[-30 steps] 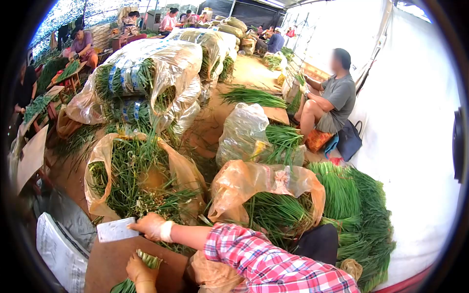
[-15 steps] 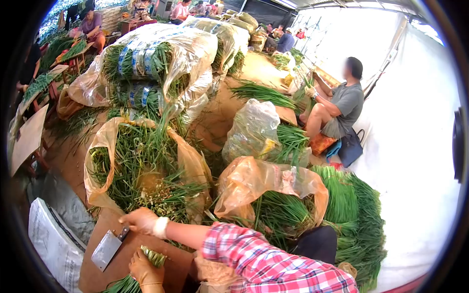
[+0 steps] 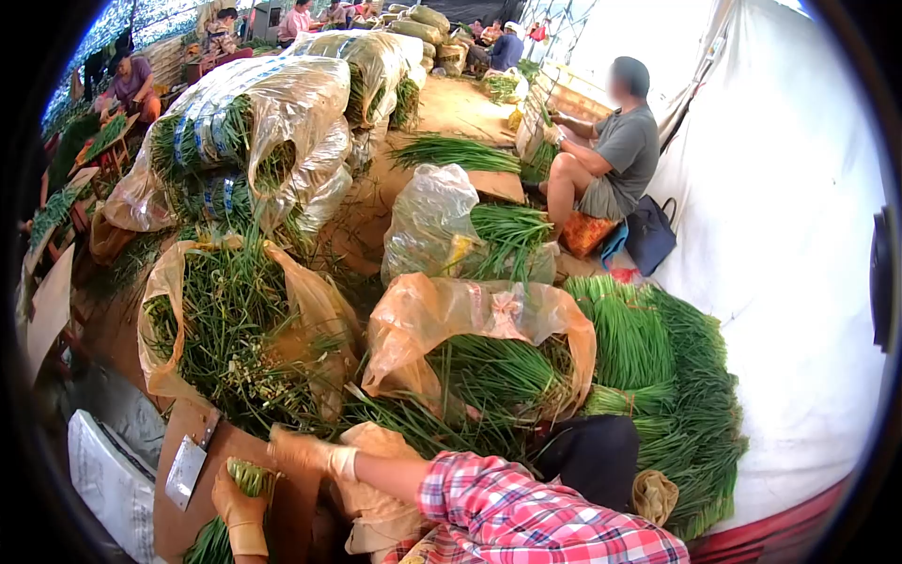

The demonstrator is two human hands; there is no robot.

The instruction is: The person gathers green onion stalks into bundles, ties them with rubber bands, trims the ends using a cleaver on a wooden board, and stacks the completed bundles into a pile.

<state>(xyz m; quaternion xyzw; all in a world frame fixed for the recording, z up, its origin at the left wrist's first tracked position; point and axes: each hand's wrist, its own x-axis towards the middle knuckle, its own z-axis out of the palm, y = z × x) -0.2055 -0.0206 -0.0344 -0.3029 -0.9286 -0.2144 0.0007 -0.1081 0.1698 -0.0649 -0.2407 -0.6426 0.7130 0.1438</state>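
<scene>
My gloved left hand (image 3: 241, 503) is closed around a bundle of chives (image 3: 250, 476), its pale cut ends facing up and its green leaves hanging below. The bundle is over a brown board (image 3: 282, 512). A cleaver (image 3: 185, 473) lies flat on the board, to the left of that hand, with no hand on it. My right hand (image 3: 308, 453), with a white band at the wrist, is just right of the bundle's cut ends. Motion smears its fingers, so their pose is unclear, and I cannot tell whether they touch the bundle.
An open orange bag (image 3: 155, 324) of loose leaves and trimmings stands ahead. Another bag (image 3: 442, 296) holds chives. Tied chives (image 3: 625, 329) are piled at right. A person in grey (image 3: 620, 146) sits beyond with chives. A white sack (image 3: 108, 489) lies at left.
My right hand has let go of the cleaver and moved right, past the chive bundle. The cleaver stays on the board. My left hand still holds the bundle. The camera view has turned slightly.
</scene>
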